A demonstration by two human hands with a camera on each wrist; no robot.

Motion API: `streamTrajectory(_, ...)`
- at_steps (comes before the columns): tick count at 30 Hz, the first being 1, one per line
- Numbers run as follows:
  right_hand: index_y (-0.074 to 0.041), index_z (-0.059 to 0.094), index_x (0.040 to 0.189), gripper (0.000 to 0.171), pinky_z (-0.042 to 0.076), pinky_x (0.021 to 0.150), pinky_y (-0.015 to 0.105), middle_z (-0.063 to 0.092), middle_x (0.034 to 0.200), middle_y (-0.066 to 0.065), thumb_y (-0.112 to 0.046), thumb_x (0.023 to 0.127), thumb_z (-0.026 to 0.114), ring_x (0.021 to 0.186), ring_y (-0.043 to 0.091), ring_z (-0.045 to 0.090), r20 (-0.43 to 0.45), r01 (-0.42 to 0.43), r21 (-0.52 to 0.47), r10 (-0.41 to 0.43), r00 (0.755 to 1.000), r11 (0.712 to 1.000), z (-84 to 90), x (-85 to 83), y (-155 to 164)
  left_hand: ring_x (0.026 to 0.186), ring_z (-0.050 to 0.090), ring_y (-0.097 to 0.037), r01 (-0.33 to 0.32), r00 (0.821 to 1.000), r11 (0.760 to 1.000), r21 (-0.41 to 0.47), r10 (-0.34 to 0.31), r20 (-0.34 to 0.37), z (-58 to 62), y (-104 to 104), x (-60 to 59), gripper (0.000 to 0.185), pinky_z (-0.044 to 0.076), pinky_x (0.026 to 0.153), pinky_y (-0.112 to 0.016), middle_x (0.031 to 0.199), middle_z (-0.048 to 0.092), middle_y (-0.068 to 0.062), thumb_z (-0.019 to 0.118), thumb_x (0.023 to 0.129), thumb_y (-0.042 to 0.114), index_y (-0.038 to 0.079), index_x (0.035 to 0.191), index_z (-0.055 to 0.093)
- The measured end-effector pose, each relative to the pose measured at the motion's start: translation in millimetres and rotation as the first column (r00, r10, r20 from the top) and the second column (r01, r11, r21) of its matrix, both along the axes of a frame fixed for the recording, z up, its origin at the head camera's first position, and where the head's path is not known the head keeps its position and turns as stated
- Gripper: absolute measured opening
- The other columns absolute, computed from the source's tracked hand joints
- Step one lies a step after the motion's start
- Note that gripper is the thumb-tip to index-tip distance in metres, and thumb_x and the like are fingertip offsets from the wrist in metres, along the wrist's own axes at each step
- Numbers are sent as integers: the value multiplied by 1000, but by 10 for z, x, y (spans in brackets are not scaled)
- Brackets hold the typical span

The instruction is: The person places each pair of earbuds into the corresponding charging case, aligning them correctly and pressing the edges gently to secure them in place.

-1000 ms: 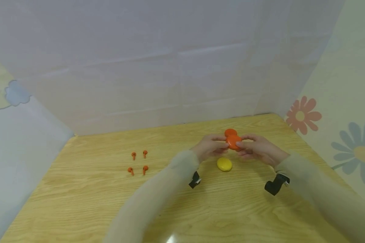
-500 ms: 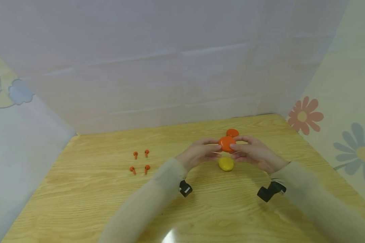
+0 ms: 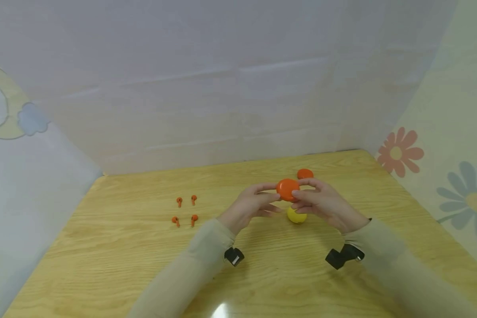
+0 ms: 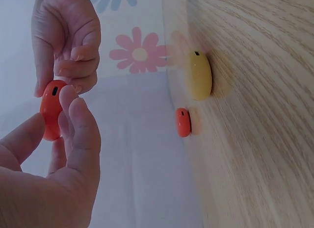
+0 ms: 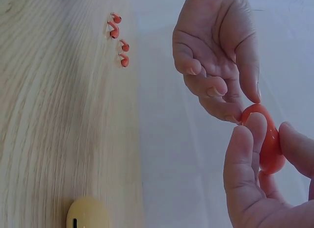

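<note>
Both hands pinch one rounded, glossy orange earbud case (image 3: 288,190) above the table. My left hand (image 3: 248,205) has thumb and fingers at its left edge. From the other side, my right hand (image 3: 327,204) holds it with the thumb across its near face. The lid looks closed, and a dark port slot shows on the orange case (image 4: 54,92) in the left wrist view. Below lies a yellow earbud case (image 3: 297,215), partly covered by the right fingers in the head view. Farther back rests a second orange case (image 3: 305,174).
Several orange earbuds (image 3: 194,219) lie in two rows on the left part of the wooden table (image 3: 115,265). A pale cloth wall (image 3: 183,110) rises along the back edge, and a flower-printed panel (image 3: 453,132) borders the right side.
Both hands have moved left and slightly nearer with the orange case between them, away from the second orange case. The yellow case is now partly covered by the right hand.
</note>
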State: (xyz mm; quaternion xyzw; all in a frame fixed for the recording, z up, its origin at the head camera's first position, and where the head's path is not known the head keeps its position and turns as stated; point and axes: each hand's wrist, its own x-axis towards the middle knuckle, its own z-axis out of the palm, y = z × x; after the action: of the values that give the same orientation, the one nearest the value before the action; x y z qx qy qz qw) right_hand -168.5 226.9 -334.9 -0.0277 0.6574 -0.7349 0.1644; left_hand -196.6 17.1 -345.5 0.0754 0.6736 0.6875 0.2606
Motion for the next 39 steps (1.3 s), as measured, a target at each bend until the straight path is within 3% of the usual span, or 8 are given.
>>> streamTrajectory(7, 6, 34, 135, 49, 56, 71, 27, 70, 87, 6, -13, 98, 60, 71, 13, 68, -12, -9, 12, 9, 1000, 1000, 17, 11, -74, 88, 70, -27, -13, 1000, 1000, 4, 13, -26, -7, -73, 39, 38, 56, 78, -36, 111, 69, -8, 64, 96, 18, 8, 132, 57)
streamTrajectory(12, 5, 34, 135, 49, 56, 72, 28, 70, 85, 6, -13, 97, 61, 72, 15, 68, -15, -12, 3, 13, 1000, 1000, 9, 16, -135, 81, 70, -21, -27, 999, 1000, 10, 27, -33, -24, -118, 74, 38, 56, 74, -33, 111, 69, -9, 63, 96, 18, 6, 132, 57)
streamTrajectory(27, 7, 38, 132, 45, 56, 71, 27, 69, 86, 4, -9, 97, 60, 71, 14, 68, -82, -15, -15, 13, 997, 1000, -58, 25, -366, 80, 68, -16, -6, 998, 1000, 7, 6, -69, -58, -348, 127, 39, 53, 85, -44, 114, 66, -10, 60, 99, 23, 5, 133, 56)
streamTrajectory(33, 8, 38, 132, 45, 56, 70, 26, 68, 86, 4, -6, 97, 60, 71, 14, 68, -95, -9, -7, 8, 995, 1000, -65, 22, -423, 80, 68, -16, 4, 995, 1000, -13, -5, -99, -59, -377, 158, 40, 55, 80, -38, 115, 66, -14, 61, 98, 23, 2, 132, 56)
streamTrajectory(39, 9, 34, 138, 51, 56, 71, 27, 68, 88, 4, -5, 97, 59, 71, 13, 68, -104, -14, 0, 13, 995, 1000, -53, 23, -484, 78, 67, -15, -27, 989, 999, -20, 24, -148, -72, -397, 184, 40, 56, 75, -35, 112, 67, -13, 61, 98, 22, 1, 131, 57)
